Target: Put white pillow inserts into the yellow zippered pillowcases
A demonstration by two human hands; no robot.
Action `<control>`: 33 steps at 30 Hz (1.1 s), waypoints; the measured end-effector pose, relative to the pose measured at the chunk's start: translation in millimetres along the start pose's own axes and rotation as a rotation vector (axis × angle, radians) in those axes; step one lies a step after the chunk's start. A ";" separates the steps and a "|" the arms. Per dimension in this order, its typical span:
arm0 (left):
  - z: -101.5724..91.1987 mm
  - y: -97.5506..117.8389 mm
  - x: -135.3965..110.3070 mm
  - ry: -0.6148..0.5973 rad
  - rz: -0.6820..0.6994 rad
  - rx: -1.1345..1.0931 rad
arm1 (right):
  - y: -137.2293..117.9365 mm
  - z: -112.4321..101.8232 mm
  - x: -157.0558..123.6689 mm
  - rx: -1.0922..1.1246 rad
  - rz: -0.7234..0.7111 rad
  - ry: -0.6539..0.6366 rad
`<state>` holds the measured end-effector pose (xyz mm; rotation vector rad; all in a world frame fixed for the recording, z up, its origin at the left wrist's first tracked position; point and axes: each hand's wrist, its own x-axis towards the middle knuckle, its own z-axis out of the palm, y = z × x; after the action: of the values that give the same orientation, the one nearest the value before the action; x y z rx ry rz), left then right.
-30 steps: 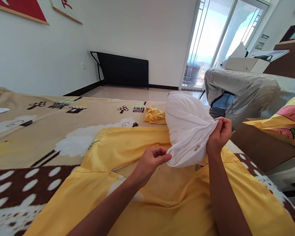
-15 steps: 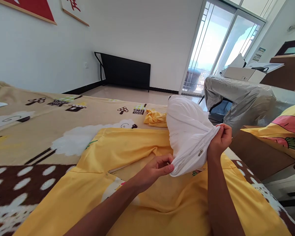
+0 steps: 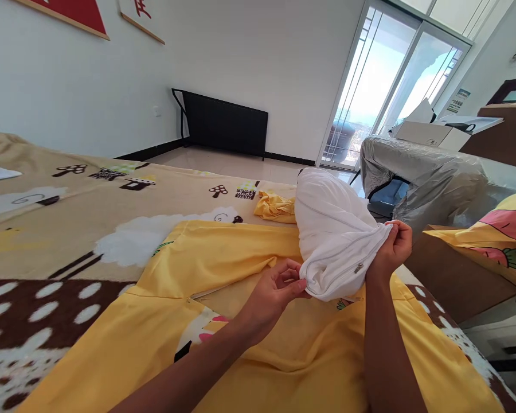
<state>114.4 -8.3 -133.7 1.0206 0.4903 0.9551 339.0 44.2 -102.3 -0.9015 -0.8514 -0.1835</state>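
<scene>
Just off the middle of my view, toward four o'clock, a white pillow is bulging between my two hands, its plump end pointing away from me and its gathered, zipped edge turning toward me. My right hand, between three and four o'clock, is pinching one corner of that edge, thumb pressing against curled fingers. My left hand, between five and six o'clock, is gripping the opposite corner with thumb and forefinger nearly together, the other fingers bending loosely. A small metal zipper pull is hanging between the corners, nearer my right hand; the folds are crowding the seam, so I can't tell whether the zip is fully closed.

Beneath my forearms, a yellow cover is spreading across six o'clock, a paler layer showing between its folds. Touching the pillow's left side, a crumpled yellow cloth is resting on a beige blanket, which is stretching out toward nine o'clock, a brown band with white dots running along eight o'clock. At three o'clock, a yellow fabric piece is displaying pink shapes with green leaves. Toward eleven, a black panel is standing by the wall; at two, a glass door is glowing brightly.
</scene>
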 end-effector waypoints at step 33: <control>-56.5 30.0 7.4 0.100 0.147 1.147 | -21.7 11.3 -33.5 -0.170 -0.271 -0.270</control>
<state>63.8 31.5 -133.2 2.0551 1.1150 0.8283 299.8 32.4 -109.3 -0.9811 -1.2245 -0.3801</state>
